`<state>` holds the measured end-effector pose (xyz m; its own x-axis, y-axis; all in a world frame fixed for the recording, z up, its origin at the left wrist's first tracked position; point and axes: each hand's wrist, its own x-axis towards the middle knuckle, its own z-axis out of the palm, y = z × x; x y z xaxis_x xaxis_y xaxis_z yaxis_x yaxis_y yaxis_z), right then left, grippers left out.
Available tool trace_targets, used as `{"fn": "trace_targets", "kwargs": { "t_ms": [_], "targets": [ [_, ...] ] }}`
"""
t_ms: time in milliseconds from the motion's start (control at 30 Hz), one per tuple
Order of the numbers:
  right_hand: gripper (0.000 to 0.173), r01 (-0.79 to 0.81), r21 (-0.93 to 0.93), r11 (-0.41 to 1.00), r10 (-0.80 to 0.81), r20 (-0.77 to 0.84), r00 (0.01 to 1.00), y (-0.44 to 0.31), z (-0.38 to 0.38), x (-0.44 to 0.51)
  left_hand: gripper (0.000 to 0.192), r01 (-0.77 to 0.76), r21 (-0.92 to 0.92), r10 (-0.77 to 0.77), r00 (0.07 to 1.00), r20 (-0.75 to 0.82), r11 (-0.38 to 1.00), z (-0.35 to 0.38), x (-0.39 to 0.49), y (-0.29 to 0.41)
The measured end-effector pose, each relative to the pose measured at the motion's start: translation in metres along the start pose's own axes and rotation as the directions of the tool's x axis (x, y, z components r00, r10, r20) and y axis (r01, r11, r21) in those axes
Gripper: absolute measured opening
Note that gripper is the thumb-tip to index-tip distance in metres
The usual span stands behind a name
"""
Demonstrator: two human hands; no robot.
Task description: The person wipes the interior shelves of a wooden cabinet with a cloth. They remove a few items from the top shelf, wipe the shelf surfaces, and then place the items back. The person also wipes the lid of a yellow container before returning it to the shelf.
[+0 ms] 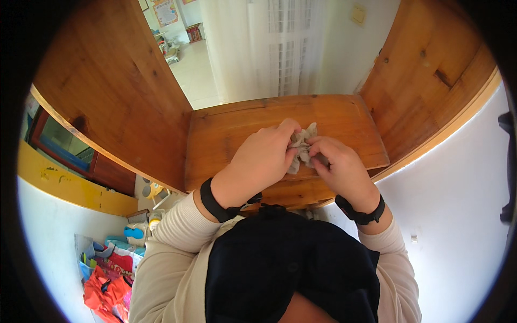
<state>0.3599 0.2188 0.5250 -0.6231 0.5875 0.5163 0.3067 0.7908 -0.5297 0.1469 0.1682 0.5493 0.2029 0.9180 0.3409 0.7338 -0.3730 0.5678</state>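
A crumpled, light grey cloth or tissue [301, 150] is held between my two hands, just above a brown wooden shelf board [238, 117]. My left hand [264, 155] pinches its left side between thumb and fingers, with the back of the hand turned up. On the other side, the thumb and curled fingers of my right hand [339, 167] grip its right edge. The cloth is bunched in the middle, and loose corners stick out at top and bottom. Both wrists wear black bands. Whether the cloth touches the board cannot be told.
Tall wooden side panels rise at the left [117, 93] and right [428, 76] of the shelf. Behind it hang white sheer curtains [242, 48]. Colourful clothes [107, 282] lie low at the left, near a yellow board [76, 185]. A white wall [440, 194] stands at the right.
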Motion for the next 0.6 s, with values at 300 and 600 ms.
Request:
{"fn": "trace_targets", "kwargs": {
  "t_ms": [300, 600],
  "targets": [
    [0.019, 0.004, -0.29, 0.957, -0.064, -0.195, 0.979, 0.019, -0.023, -0.008, 0.015, 0.14, -0.107, -0.146, 0.988, -0.05, 0.984, -0.038, -0.028, -0.021],
    [0.019, -0.094, -0.365, 0.926, 0.016, -0.211, 0.977, 0.009, -0.033, -0.006, 0.012, 0.24, 0.145, -0.226, 0.968, -0.109, 0.96, -0.055, -0.055, -0.017]
  ]
}}
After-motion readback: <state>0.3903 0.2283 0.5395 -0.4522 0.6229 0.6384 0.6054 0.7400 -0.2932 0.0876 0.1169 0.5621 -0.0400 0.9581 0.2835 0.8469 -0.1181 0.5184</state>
